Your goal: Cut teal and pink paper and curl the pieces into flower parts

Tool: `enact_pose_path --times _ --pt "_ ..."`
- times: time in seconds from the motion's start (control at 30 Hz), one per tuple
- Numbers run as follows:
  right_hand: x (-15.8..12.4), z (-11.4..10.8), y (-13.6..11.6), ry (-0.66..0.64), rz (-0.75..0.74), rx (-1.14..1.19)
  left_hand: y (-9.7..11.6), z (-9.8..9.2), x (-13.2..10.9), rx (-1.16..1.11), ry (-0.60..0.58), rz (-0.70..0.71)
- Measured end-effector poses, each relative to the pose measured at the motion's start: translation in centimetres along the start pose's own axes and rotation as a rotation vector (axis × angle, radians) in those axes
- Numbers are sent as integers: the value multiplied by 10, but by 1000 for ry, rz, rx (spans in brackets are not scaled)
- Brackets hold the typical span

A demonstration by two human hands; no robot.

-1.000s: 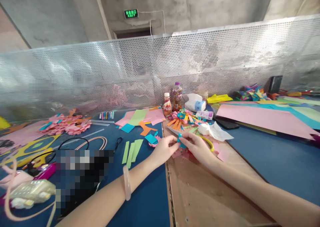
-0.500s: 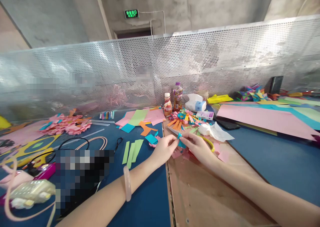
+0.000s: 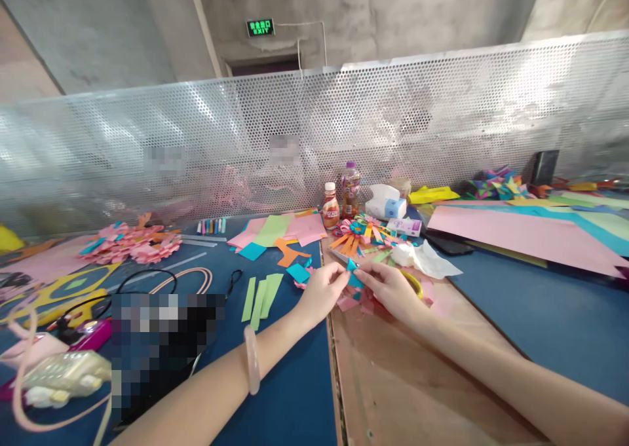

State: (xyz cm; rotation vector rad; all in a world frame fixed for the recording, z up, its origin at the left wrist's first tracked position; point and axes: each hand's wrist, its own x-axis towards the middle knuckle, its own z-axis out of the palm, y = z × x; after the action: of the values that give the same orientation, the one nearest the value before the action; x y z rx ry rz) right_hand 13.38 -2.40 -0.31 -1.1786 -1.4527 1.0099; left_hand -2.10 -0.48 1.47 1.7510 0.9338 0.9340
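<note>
Between my two hands is a small piece of blue paper (image 3: 352,273), its top coming to a point. My left hand (image 3: 320,294) pinches its left side with thumb and fingertips. On the other side my right hand (image 3: 393,290) pinches it too, fingers closed. Beneath and behind the right hand lie scissors with a yellow handle (image 3: 413,282), partly covered by that hand. Pink paper scraps (image 3: 350,302) are scattered under the hands. Just left of the left hand rests a blue paper square (image 3: 297,273), and green paper strips (image 3: 263,297) lie nearer me.
Beyond the hands stand two drink bottles (image 3: 331,207), a tissue pack (image 3: 386,204) and a heap of colourful paper strips (image 3: 366,231). Pink paper flowers (image 3: 132,241), cables and a power strip (image 3: 69,374) occupy the left. Large pink sheets (image 3: 521,233) lie right. A perforated metal screen (image 3: 196,151) borders the back.
The blue paper has been turned slightly between my fingers, and its pointed top now shows more. Both hands stay in nearly the same place.
</note>
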Motion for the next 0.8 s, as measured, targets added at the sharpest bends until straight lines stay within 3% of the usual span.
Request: enact_pose_path --times 0.4,0.6,0.8 --pt "5 -12 -6 53 -8 107 -2 -1 1 -23 35 -14" --pt "7 -11 -4 -1 -97 -58 -7 -1 1 -17 15 20" --pt "6 -11 -3 -94 -125 16 -4 0 -1 58 -67 66"
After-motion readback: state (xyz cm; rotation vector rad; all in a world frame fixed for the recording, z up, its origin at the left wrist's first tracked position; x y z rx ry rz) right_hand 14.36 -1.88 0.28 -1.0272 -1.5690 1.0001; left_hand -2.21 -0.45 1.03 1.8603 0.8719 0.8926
